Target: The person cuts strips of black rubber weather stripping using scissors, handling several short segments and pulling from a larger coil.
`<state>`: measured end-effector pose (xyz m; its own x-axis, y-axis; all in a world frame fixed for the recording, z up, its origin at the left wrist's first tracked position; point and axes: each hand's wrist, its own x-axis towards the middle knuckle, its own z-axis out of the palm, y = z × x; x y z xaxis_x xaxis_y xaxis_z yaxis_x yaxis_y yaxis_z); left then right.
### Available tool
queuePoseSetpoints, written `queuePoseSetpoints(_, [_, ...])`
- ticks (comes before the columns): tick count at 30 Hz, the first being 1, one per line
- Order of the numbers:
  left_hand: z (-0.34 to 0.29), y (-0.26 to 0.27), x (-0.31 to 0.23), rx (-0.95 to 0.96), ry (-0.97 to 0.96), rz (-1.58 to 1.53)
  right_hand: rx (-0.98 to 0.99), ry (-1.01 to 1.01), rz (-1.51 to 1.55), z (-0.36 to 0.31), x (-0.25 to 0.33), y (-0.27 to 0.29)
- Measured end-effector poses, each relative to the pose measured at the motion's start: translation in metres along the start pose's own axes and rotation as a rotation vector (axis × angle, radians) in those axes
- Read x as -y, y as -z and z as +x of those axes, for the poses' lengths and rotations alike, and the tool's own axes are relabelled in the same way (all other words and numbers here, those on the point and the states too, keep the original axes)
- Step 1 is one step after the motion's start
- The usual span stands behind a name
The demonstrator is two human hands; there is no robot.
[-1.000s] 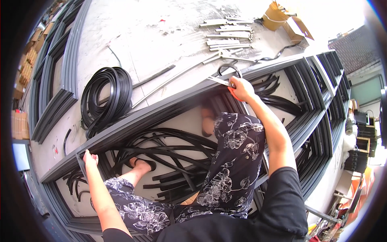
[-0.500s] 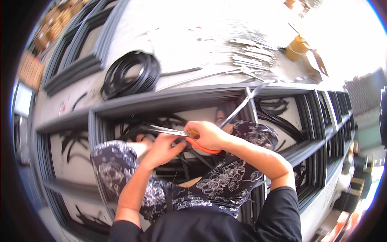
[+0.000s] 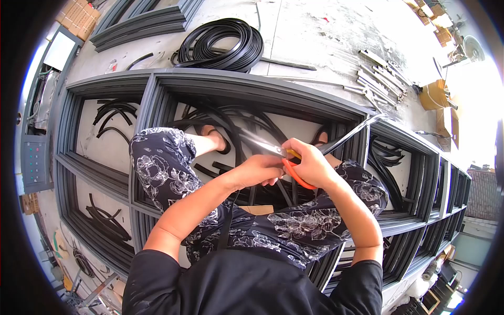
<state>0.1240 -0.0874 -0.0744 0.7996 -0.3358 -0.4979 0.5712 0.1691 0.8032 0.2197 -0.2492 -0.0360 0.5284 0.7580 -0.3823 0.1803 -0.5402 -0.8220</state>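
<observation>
My right hand (image 3: 311,164) grips a pair of scissors (image 3: 297,173) by its orange handles, the blurred metal blades pointing up and left. Just left of the handles is my left hand (image 3: 256,171), its fingers curled in; whatever lies in them is hidden. A long dark, shiny strip (image 3: 354,133) runs from behind my right hand up to the right, across the frame's edge. Both hands are over an opening of a large dark grey metal frame (image 3: 220,79), above my lap. Loose black strips (image 3: 231,123) lie inside that opening, around my feet.
A coil of black strip (image 3: 226,44) lies on the floor beyond the frame. Metal pieces (image 3: 380,79) are piled farther right, near a yellow bucket (image 3: 434,94). More grey frames (image 3: 142,31) sit at the upper left, and a control cabinet (image 3: 37,163) stands at the left.
My view has shifted, so the surroundings sit higher and mostly farther right. Both hands appear farther right in the picture. My left hand now sits lower against the scissor blades.
</observation>
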Motion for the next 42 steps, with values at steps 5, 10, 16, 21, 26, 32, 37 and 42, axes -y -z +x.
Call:
queuePoseSetpoints(5, [-0.001,0.018,0.007,-0.056,-0.037,-0.019,-0.493,0.001,0.222,-0.042,-0.01,-0.02])
queuePoseSetpoints(10, [-0.011,0.042,0.007,-0.086,-0.096,-0.077,-0.195,-0.277,0.654,-0.105,-0.019,-0.045])
queuePoseSetpoints(16, [-0.018,0.036,0.005,-0.063,-0.087,-0.091,-0.024,-0.269,0.711,-0.09,-0.031,-0.084])
queuePoseSetpoints(21, [-0.018,0.028,0.007,-0.07,-0.086,-0.051,-0.051,-0.279,0.68,-0.066,-0.022,-0.083])
queuePoseSetpoints(26, [-0.019,0.026,0.006,-0.049,-0.069,-0.047,-0.081,-0.25,0.582,-0.062,-0.023,-0.082])
queuePoseSetpoints(32, [-0.015,0.032,0.013,-0.015,-0.058,-0.095,-0.089,-0.231,0.432,-0.061,-0.028,-0.083])
queuePoseSetpoints(37, [-0.008,0.035,0.014,-0.001,-0.005,-0.038,-0.189,-0.23,0.286,-0.063,-0.026,-0.081])
queuePoseSetpoints(42, [-0.001,0.04,-0.002,0.151,0.086,0.033,-0.209,-0.216,0.2,-0.07,-0.031,-0.071])
